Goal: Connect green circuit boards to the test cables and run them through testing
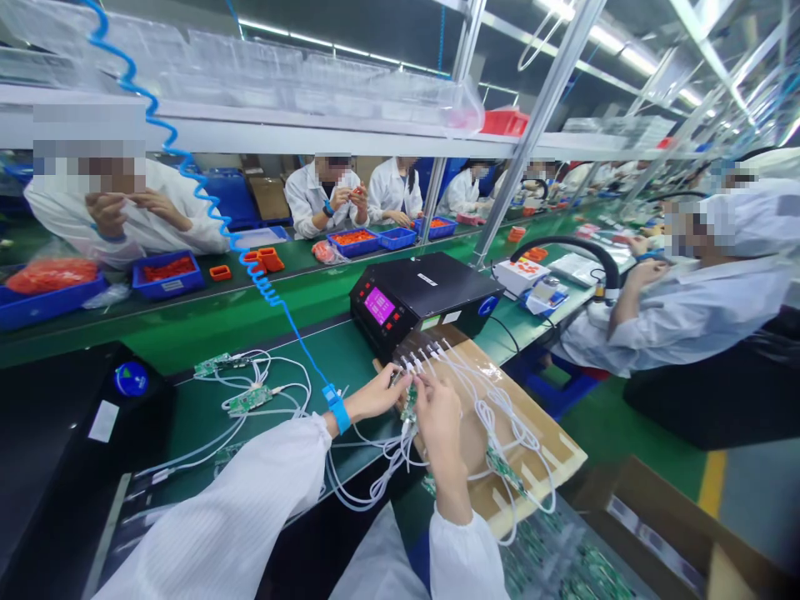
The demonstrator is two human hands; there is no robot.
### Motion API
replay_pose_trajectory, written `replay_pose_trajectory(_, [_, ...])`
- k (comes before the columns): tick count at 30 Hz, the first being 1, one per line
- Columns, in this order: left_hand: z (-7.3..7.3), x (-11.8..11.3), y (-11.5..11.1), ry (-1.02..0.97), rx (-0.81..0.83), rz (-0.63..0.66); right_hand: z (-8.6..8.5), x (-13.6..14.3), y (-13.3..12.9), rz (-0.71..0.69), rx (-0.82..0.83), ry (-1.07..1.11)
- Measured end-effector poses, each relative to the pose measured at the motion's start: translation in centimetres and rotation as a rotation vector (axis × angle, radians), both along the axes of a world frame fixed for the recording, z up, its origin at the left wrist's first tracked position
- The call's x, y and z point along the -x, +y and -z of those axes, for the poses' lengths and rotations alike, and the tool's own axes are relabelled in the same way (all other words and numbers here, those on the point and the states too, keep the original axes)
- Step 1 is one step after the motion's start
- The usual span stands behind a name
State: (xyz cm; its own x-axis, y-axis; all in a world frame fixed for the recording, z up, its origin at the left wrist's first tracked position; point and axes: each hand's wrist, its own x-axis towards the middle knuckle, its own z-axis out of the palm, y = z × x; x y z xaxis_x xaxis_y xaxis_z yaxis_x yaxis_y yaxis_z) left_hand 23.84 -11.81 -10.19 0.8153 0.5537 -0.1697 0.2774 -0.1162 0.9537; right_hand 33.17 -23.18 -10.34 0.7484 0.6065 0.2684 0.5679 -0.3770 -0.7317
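My left hand [378, 393], with a blue strap [337, 408] round its wrist, has its fingers closed near a row of white cable plugs [420, 360]. Beside it my right hand [438, 410] is closed at the same place, its fingertips close to the left ones. A green circuit board [409, 403] hangs between the two hands, with white cables below it. Which fingers grip the board and which a plug is too small to tell. Just behind the plugs stands a black tester [425, 292] with a lit pink screen.
More boards with cables [250, 400] lie on the green bench to the left, near a black box [75, 417]. Cardboard [550, 454] with coiled cables is at the right. A coiled blue cord [216, 208] runs down to the wrist strap. Several people in white sit beyond.
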Motion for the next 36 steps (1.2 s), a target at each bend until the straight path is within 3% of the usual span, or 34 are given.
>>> replay_pose_trajectory(5, [-0.4, -0.4, -0.7, -0.106, -0.099, 0.052, -0.5, -0.1, -0.5, -0.094, -0.220, 0.368])
replay_pose_trajectory(9, [-0.2, -0.9, -1.5, -0.183, -0.024, 0.063, -1.0, 0.6, -0.9, -0.136, -0.433, 0.571])
replay_pose_trajectory(12, [0.2, -1.4, -2.4, -0.238, 0.066, 0.072, -0.9, 1.2, -0.7, -0.142, -0.498, 0.650])
replay_pose_trajectory(18, [-0.1, -2.0, -3.5, -0.378, -0.010, -0.057, -0.7, 2.3, 0.1, -0.049, -0.602, 0.565])
replay_pose_trajectory(23, [0.1, -2.6, -3.9, -0.395, 0.111, -0.132, -1.1, 3.0, 0.0, -0.053, -0.618, 0.498])
replay_pose_trajectory(27, [0.6, -3.1, -4.8, -0.427, 0.137, -0.126, -1.0, 3.1, -0.4, -0.046, -0.588, 0.464])
replay_pose_trajectory(32, [0.6, -4.1, -5.7, -0.470, 0.266, -0.067, -0.2, 3.0, -1.3, 0.067, -0.517, 0.341])
replay_pose_trajectory(36, [-0.5, -5.3, -5.1, -0.384, 0.410, -0.336, 0.3, 4.8, -2.6, 0.026, -0.516, 0.214])
